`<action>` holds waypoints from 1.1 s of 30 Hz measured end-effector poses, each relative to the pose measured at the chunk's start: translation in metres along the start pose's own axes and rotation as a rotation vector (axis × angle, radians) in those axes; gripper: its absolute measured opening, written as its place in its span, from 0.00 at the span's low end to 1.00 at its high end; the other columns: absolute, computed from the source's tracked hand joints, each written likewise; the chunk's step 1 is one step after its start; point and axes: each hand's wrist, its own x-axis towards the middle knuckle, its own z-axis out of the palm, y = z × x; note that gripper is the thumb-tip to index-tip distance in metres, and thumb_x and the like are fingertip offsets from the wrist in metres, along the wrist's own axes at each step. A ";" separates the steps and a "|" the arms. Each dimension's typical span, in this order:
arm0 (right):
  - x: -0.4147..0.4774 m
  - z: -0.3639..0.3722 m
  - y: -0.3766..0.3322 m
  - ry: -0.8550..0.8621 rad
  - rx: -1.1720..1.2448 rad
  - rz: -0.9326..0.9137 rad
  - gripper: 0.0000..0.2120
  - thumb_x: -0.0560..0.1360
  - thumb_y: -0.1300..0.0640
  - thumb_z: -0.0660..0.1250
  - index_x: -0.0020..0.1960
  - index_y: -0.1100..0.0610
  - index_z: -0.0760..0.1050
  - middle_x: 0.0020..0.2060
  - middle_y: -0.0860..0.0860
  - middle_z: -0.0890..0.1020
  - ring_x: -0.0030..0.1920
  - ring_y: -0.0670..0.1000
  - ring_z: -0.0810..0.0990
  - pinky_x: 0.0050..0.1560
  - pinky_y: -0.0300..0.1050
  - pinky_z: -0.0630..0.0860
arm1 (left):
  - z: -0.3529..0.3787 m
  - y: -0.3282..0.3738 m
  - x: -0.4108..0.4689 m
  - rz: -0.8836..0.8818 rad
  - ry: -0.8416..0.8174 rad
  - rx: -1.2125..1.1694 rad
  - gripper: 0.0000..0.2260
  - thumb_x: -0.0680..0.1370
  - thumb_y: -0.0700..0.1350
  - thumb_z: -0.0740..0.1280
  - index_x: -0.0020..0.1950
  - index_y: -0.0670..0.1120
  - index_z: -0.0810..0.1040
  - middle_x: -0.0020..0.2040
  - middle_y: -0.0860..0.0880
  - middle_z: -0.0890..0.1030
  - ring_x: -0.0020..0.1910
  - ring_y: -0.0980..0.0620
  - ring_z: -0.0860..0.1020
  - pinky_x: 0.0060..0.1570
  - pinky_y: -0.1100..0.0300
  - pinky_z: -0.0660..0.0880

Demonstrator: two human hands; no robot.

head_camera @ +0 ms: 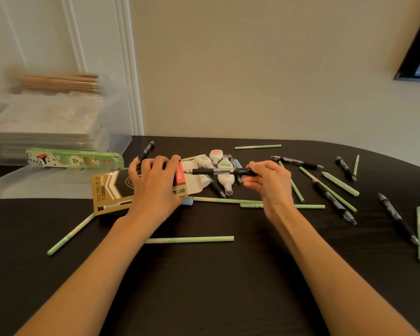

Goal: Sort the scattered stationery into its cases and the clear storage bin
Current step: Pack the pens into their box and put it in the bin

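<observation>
Black pen (224, 171) pinched in right hand (270, 184) — left hand (153, 187) grips gold pen box (112, 190)

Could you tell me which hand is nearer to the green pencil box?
Left. The left hand grips the gold pen box just in front of the green pencil box; the right hand, holding a black pen, is farther right.

Bin (58, 122) contents blurred; box (112, 190) part-hidden by hand (153, 187).

"12pcs" on the gold-and-black pen box (112, 190), partial letters "TOGE" on the green pencil case (73, 160)
</observation>
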 end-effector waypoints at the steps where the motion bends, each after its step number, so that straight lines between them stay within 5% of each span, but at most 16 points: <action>1: 0.000 0.000 0.000 0.001 0.006 0.012 0.04 0.76 0.64 0.64 0.43 0.60 0.76 0.38 0.54 0.81 0.27 0.45 0.80 0.29 0.33 0.77 | -0.001 0.001 0.000 0.001 -0.003 -0.007 0.39 0.70 0.55 0.72 0.75 0.53 0.54 0.72 0.50 0.61 0.72 0.48 0.56 0.72 0.48 0.43; 7: -0.006 0.008 0.007 -0.347 0.040 0.151 0.07 0.77 0.65 0.63 0.51 0.60 0.78 0.54 0.55 0.79 0.42 0.51 0.85 0.39 0.35 0.80 | -0.005 0.011 -0.004 0.076 0.014 -0.037 0.39 0.71 0.54 0.72 0.75 0.54 0.54 0.72 0.51 0.62 0.72 0.49 0.56 0.71 0.49 0.41; 11: -0.010 0.010 0.005 -0.512 0.047 0.149 0.09 0.75 0.68 0.63 0.53 0.60 0.78 0.52 0.58 0.82 0.47 0.51 0.84 0.36 0.31 0.77 | -0.008 0.015 -0.006 0.107 0.028 -0.038 0.38 0.71 0.52 0.71 0.75 0.53 0.54 0.72 0.51 0.61 0.72 0.49 0.56 0.71 0.49 0.40; 17: -0.009 0.016 0.014 -0.400 -0.407 -0.253 0.06 0.75 0.62 0.66 0.48 0.53 0.80 0.39 0.46 0.81 0.38 0.43 0.81 0.37 0.34 0.77 | -0.011 0.020 -0.010 0.188 0.005 -0.037 0.38 0.72 0.54 0.70 0.75 0.53 0.52 0.72 0.53 0.60 0.72 0.51 0.56 0.71 0.50 0.39; 22: -0.007 0.022 0.028 -0.354 -0.680 -0.493 0.07 0.71 0.58 0.72 0.48 0.49 0.82 0.58 0.43 0.68 0.57 0.40 0.64 0.54 0.29 0.63 | -0.013 0.025 -0.011 0.238 -0.016 -0.065 0.37 0.72 0.55 0.70 0.75 0.54 0.54 0.71 0.54 0.62 0.72 0.51 0.57 0.71 0.50 0.40; 26: -0.009 0.029 0.038 -0.441 -0.725 -0.462 0.08 0.73 0.61 0.69 0.50 0.54 0.83 0.73 0.46 0.59 0.71 0.42 0.51 0.70 0.42 0.52 | -0.010 0.023 -0.013 0.279 -0.045 -0.060 0.36 0.71 0.55 0.70 0.74 0.55 0.56 0.71 0.54 0.63 0.71 0.52 0.57 0.71 0.50 0.38; 30: -0.008 0.036 0.039 -0.499 -0.707 -0.304 0.10 0.75 0.60 0.66 0.49 0.47 0.82 0.74 0.45 0.55 0.75 0.49 0.47 0.73 0.58 0.54 | -0.010 0.022 -0.011 0.271 -0.044 -0.059 0.35 0.71 0.56 0.70 0.74 0.55 0.56 0.71 0.54 0.63 0.71 0.52 0.58 0.71 0.49 0.39; 33: -0.009 0.032 0.035 -0.465 -0.589 -0.247 0.14 0.74 0.62 0.65 0.45 0.43 0.80 0.73 0.45 0.59 0.74 0.47 0.52 0.71 0.55 0.59 | -0.010 0.020 -0.008 0.234 -0.044 -0.049 0.36 0.71 0.56 0.70 0.74 0.55 0.56 0.71 0.54 0.63 0.72 0.51 0.58 0.71 0.49 0.40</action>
